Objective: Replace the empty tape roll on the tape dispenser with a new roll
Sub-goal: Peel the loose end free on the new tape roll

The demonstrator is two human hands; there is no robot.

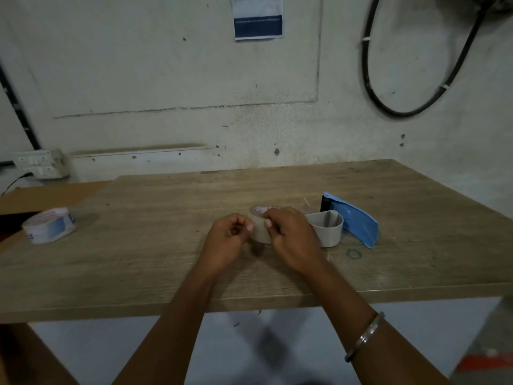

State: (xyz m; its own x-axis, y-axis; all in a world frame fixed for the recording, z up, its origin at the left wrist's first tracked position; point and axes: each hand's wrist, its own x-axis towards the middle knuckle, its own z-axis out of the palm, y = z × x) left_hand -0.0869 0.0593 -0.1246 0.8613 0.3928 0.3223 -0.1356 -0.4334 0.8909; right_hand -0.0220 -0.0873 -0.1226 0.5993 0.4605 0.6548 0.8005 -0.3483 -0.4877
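the wooden table (166, 273) fills the middle of the frame; its near edge runs across the lower third, and its far edge meets the stained wall (166, 79). at centre, the left hand (230, 240) and the right hand (291, 240) meet over a clear tape roll (261, 232) that stands on the table between them. the right hand's fingers wrap over the roll's top and right side, clamped on it; the left hand's thumb and forefinger are pinched together at the roll's left face, though whether they hold a tape end is too blurred to tell. a metal bangle (366, 336) sits on the right forearm, lower right.

just right of the right hand lies the tape dispenser (352, 220), blue with a grey spool part, nearly touching the hand. open tabletop lies left of the hands and in front of them. far left, near the table's edge, sits another white-and-blue roll (50, 225), well apart, beside a cardboard sheet (41, 195). upper right of the frame, a black cable (388, 104) loops on the wall; a paper notice (258, 18) hangs top centre.
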